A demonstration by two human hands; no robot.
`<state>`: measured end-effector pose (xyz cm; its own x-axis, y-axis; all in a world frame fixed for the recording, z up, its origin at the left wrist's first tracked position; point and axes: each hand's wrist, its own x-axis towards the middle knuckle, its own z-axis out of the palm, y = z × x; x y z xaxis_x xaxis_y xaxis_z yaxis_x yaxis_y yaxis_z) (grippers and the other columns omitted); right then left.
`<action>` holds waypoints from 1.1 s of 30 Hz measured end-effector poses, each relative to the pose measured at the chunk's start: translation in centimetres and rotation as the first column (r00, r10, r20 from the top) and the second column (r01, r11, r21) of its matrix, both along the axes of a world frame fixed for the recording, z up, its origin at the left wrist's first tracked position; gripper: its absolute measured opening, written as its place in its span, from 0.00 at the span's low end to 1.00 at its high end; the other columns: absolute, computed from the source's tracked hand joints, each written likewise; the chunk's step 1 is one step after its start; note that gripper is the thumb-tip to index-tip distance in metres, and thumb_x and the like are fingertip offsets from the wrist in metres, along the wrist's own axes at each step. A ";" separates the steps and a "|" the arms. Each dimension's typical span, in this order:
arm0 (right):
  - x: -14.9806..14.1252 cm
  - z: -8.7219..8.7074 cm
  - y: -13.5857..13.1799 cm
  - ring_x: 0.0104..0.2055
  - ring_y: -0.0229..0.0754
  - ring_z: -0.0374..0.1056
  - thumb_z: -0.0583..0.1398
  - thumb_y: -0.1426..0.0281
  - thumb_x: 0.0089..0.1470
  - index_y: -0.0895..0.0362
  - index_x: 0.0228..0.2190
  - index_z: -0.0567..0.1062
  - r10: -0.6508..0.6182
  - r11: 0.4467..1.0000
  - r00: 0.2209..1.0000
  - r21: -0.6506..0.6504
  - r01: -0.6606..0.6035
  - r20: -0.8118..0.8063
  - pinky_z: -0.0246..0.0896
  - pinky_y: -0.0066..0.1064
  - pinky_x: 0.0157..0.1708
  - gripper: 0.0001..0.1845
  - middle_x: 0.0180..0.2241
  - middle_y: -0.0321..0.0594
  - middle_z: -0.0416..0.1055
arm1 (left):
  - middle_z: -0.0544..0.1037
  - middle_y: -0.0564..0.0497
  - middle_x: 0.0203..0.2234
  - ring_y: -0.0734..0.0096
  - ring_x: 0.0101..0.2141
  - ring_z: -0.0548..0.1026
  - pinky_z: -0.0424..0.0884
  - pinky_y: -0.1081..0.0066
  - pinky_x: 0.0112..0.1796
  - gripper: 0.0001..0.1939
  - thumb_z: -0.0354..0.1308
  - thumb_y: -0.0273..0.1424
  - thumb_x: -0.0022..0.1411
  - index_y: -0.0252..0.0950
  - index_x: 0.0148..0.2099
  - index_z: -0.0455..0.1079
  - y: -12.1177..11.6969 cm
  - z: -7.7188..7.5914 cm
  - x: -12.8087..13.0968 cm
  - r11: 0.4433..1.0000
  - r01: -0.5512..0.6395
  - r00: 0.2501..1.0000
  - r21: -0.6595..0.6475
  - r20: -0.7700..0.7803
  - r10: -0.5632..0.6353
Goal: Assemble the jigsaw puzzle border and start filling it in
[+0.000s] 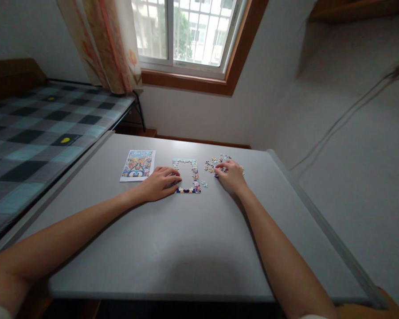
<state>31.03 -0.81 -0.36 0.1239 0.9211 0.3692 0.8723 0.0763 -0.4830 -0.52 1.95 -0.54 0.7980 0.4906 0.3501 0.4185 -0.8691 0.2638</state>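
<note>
A jigsaw puzzle frame (pixel 196 173) of joined edge pieces lies on the table, its middle showing bare tabletop. My left hand (pixel 161 182) rests flat over the frame's left side, fingers stretched out and slightly apart, hiding part of that edge. To the right is a loose pile of puzzle pieces (pixel 211 165). My right hand (pixel 231 175) is at the near side of this pile, fingers bent down among the pieces; whether a piece is between the fingertips is too small to tell. Between frame and pile lie a few loose pieces (pixel 204 184).
A printed picture sheet (pixel 138 165) lies left of the puzzle on the white table (pixel 173 248). A bed with a checked cover (pixel 53 119) stands along the left side. The window (pixel 186 33) and wall are beyond the table, and a cable (pixel 346 113) hangs on the right.
</note>
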 end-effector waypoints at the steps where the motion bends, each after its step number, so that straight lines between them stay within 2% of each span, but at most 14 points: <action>1: -0.4 0.2 -0.1 0.37 0.43 0.67 0.64 0.64 0.51 0.54 0.30 0.81 0.085 0.996 0.996 -0.018 -0.085 -0.010 0.61 0.39 0.45 0.08 0.36 0.42 0.73 | 0.76 0.46 0.49 0.62 0.52 0.72 0.64 0.56 0.55 0.16 0.50 0.39 0.69 0.40 0.52 0.74 0.0 0.0 0.0 1.000 0.003 1.000 0.000 -0.003 -0.003; 4: -1.3 1.1 -0.7 0.33 0.38 0.64 0.65 0.65 0.49 0.55 0.30 0.81 0.299 0.946 0.952 -0.114 -0.305 -0.065 0.61 0.34 0.41 0.07 0.33 0.39 0.73 | 0.75 0.46 0.50 0.62 0.52 0.72 0.64 0.57 0.54 0.16 0.50 0.39 0.70 0.40 0.52 0.74 0.0 0.0 0.0 1.000 0.001 1.000 0.007 -0.015 -0.001; 8: -2.0 2.4 -1.4 0.29 0.35 0.62 0.67 0.66 0.48 0.55 0.31 0.80 0.367 0.881 0.917 -0.257 -0.396 -0.156 0.59 0.28 0.33 0.07 0.29 0.35 0.73 | 0.75 0.46 0.50 0.62 0.53 0.72 0.65 0.56 0.55 0.17 0.49 0.39 0.70 0.40 0.53 0.74 0.0 -0.1 0.0 1.000 -0.003 1.000 0.006 -0.020 0.003; 10: -2.1 2.7 -1.6 0.28 0.34 0.61 0.67 0.67 0.47 0.55 0.32 0.80 0.370 0.864 0.912 -0.294 -0.408 -0.177 0.57 0.27 0.31 0.08 0.28 0.34 0.72 | 0.75 0.46 0.50 0.62 0.53 0.72 0.65 0.56 0.55 0.17 0.50 0.39 0.70 0.40 0.53 0.74 0.0 -0.1 0.1 1.000 0.001 1.000 0.004 -0.018 -0.001; 18: -2.2 2.4 -1.4 0.27 0.33 0.62 0.67 0.70 0.48 0.54 0.31 0.81 0.437 0.852 0.891 -0.262 -0.454 -0.124 0.59 0.27 0.32 0.05 0.27 0.34 0.72 | 0.75 0.46 0.50 0.62 0.53 0.72 0.65 0.56 0.55 0.16 0.50 0.38 0.69 0.41 0.52 0.74 0.0 -0.1 0.1 1.000 -0.002 1.000 -0.003 0.003 0.002; 25: -2.2 2.2 -1.2 0.29 0.35 0.64 0.65 0.71 0.51 0.55 0.30 0.81 0.357 0.890 0.929 -0.266 -0.370 -0.100 0.59 0.28 0.33 0.03 0.28 0.35 0.73 | 0.75 0.46 0.50 0.62 0.53 0.72 0.65 0.56 0.55 0.16 0.50 0.38 0.70 0.40 0.52 0.74 0.0 0.0 0.0 1.000 -0.001 1.000 0.004 -0.009 0.001; 33: -2.1 2.2 -1.2 0.31 0.35 0.63 0.68 0.73 0.46 0.56 0.30 0.81 0.349 0.884 0.930 -0.291 -0.366 -0.111 0.59 0.28 0.35 0.05 0.30 0.35 0.72 | 0.75 0.46 0.50 0.62 0.53 0.71 0.66 0.56 0.54 0.16 0.50 0.38 0.70 0.40 0.52 0.74 0.0 -0.2 0.0 1.000 -0.003 1.000 0.013 -0.011 0.003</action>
<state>28.94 -2.00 1.85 -0.2237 0.9722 0.0690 0.7854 0.2217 -0.5779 -0.51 1.99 -0.72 0.8001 0.4887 0.3480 0.4242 -0.8710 0.2478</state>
